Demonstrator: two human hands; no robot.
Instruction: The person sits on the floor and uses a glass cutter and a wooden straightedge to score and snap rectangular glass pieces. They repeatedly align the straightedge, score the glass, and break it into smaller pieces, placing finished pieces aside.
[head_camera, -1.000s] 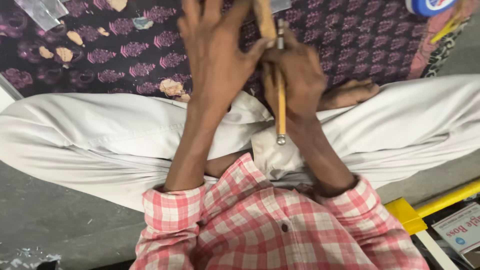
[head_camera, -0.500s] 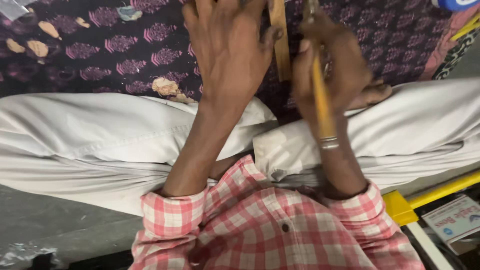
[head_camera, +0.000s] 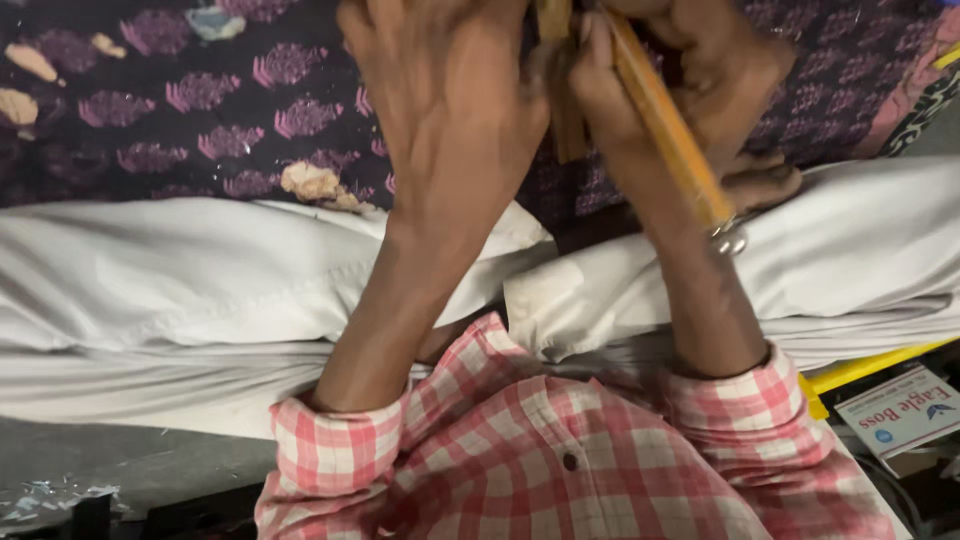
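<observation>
Fingers (head_camera: 590, 70) of the right hand (head_camera: 690, 90) curled shut around a long yellow wooden tool handle with a metal ferrule (head_camera: 668, 140), handle slanting down from the top edge toward the right wrist, ferrule end just above the forearm. Fingers of the left hand (head_camera: 450, 110) closed over a narrow brown wooden strip (head_camera: 560, 90), most of the strip hidden behind the palm, so the exact hold hard to tell. Strip and handle close together between the two hands, near the top middle of the view, above the lap. Underneath, dark purple patterned cloth (head_camera: 200, 100) spread out, with small pale scraps (head_camera: 312, 183) lying on it. Nearer the camera, white trouser legs (head_camera: 180, 280) of crossed legs, then rolled cuffs of a red and white checked shirt (head_camera: 560, 440). At the lower right, a yellow bar (head_camera: 860, 368) and a small white and blue printed box (head_camera: 900, 410). Grey floor (head_camera: 120, 460) at the lower left with bits of debris.
</observation>
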